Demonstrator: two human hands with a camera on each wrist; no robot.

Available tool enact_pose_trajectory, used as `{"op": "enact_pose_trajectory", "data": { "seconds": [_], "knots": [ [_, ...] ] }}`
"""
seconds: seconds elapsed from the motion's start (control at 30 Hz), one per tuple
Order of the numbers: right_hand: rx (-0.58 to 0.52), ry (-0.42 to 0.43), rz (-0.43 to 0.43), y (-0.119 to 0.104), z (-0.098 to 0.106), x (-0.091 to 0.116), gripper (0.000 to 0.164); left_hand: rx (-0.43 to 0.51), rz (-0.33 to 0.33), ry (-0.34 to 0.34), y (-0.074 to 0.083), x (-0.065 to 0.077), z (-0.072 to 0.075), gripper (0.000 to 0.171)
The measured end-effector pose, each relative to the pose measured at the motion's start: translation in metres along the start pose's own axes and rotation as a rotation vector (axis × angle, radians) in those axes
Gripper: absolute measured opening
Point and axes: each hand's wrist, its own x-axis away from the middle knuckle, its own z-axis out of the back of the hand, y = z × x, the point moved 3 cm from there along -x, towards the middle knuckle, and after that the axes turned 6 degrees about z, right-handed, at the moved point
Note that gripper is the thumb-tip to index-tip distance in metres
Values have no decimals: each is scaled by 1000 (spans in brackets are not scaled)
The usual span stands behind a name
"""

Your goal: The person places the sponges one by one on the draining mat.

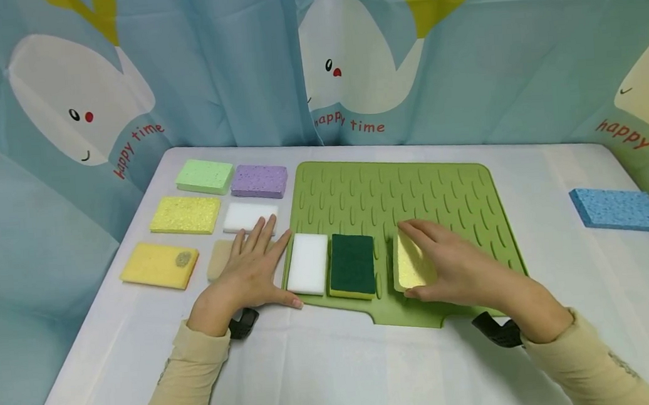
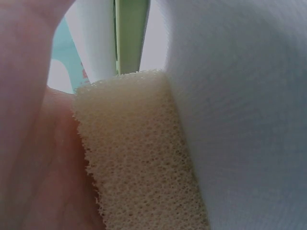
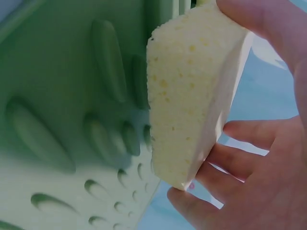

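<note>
My right hand (image 1: pixel 447 260) grips a pale yellow sponge (image 1: pixel 411 262) by its two ends, thumb at the near end and fingers at the far end, low over the green ridged mat (image 1: pixel 391 191). In the right wrist view the sponge (image 3: pixel 182 96) stands a little off the mat's ridges. Fingers spread straight, my left hand (image 1: pixel 250 273) lies over a beige sponge (image 1: pixel 220 259) and partly hides it. Its porous side (image 2: pixel 139 153) fills the left wrist view beside the palm. The left thumb points to the near corner of a white sponge (image 1: pixel 309 264) on the mat.
Beside that white sponge lies a dark green and yellow scouring sponge (image 1: pixel 352 266). Left of the mat are green (image 1: pixel 205 175), purple (image 1: pixel 259 181), another white (image 1: pixel 250 216) and two yellow sponges, one textured (image 1: pixel 185 215), one smooth (image 1: pixel 160 265). A blue sponge (image 1: pixel 619 209) lies far right.
</note>
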Motion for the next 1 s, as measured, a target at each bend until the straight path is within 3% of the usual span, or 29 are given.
{"op": "enact_pose_trajectory", "data": {
  "seconds": [0.47, 1.0],
  "knots": [
    [29, -54, 67, -9, -12, -11, 110, -2, 7, -6, 0, 0, 0, 133],
    [89, -66, 69, -11, -17, -14, 110, 6, 2, -5, 1, 0, 1, 132]
  ]
}}
